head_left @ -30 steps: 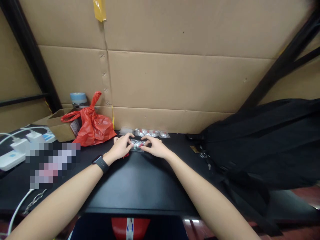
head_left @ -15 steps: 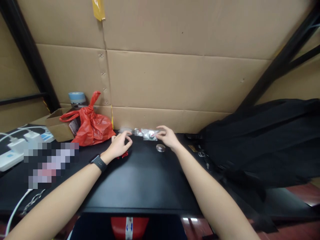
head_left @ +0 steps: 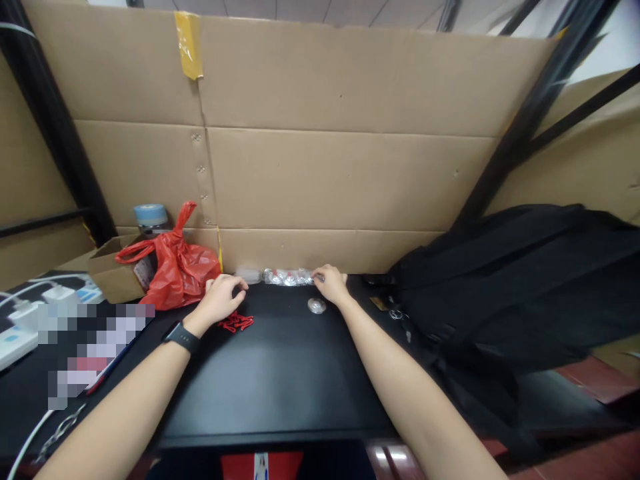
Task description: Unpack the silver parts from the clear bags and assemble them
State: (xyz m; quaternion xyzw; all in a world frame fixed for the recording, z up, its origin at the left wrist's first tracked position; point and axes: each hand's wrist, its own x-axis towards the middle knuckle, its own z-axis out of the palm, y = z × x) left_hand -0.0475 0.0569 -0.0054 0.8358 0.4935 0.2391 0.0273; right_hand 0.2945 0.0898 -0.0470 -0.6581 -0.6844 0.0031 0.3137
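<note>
Several things occupy the left of the frame: a white power strip, a cardboard box and a tied red plastic bag, partly behind the left hand. This hand has curled fingers, with the thumb and forefinger apart; red cords lie below it. At the centre, near the cardboard wall, a row of shiny packets has its long axis from left to right. The right hand covers its right end; whether the fingers pinch it, I cannot tell. A round clear piece lies just below. At right is a black backpack.
</note>
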